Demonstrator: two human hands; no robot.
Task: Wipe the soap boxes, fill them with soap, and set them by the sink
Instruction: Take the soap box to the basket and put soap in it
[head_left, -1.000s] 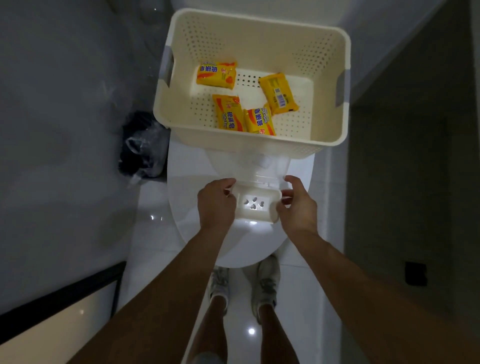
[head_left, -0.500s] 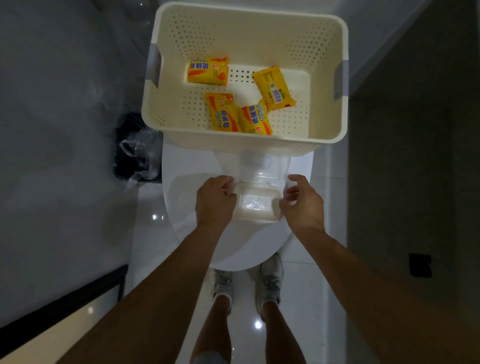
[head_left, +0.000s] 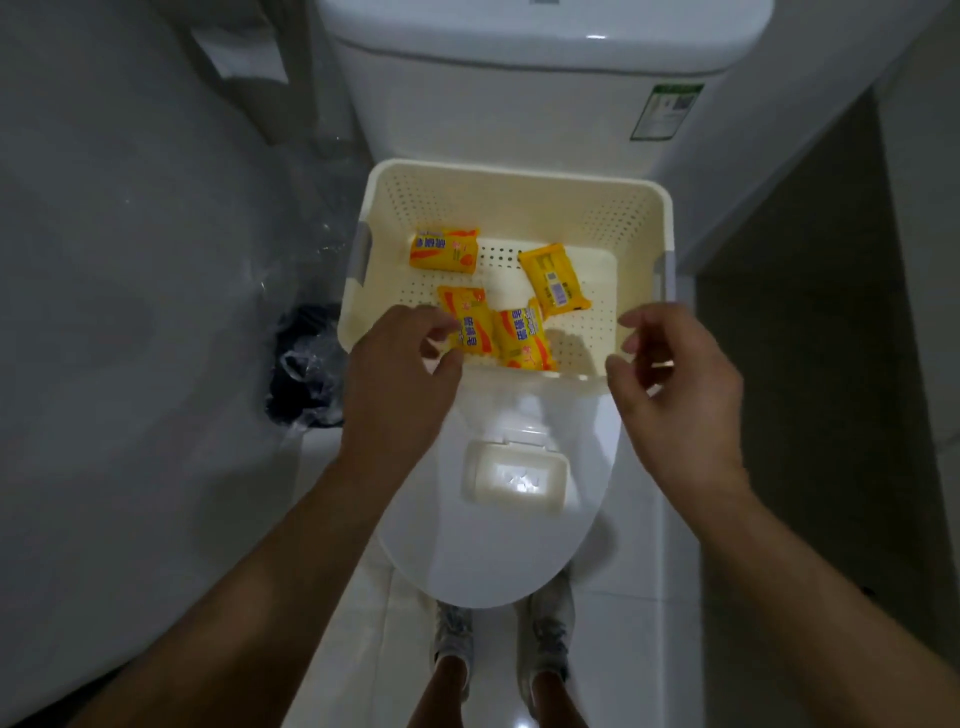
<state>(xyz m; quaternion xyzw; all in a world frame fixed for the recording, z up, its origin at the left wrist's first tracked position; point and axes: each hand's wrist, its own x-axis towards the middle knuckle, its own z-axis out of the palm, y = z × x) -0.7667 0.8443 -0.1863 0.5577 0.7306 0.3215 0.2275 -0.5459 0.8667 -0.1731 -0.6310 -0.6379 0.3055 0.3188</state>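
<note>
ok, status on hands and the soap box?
Left hand and right hand empty, at basket front. Soap box open on toilet lid, unfilled. Four wrapped soaps in basket. Nothing blocking.

Single view only, from a head-worn wide-angle camera; no second view to share ground with. It looks steeply down and forward over both forearms. The left hand and right hand sit at mid-frame, close to the lens. Beyond the hands lies the basket, then the cistern at the top edge. Below the hands, nearer the wearer, the toilet lid and shoes. Frame edges curve noticeably.
</note>
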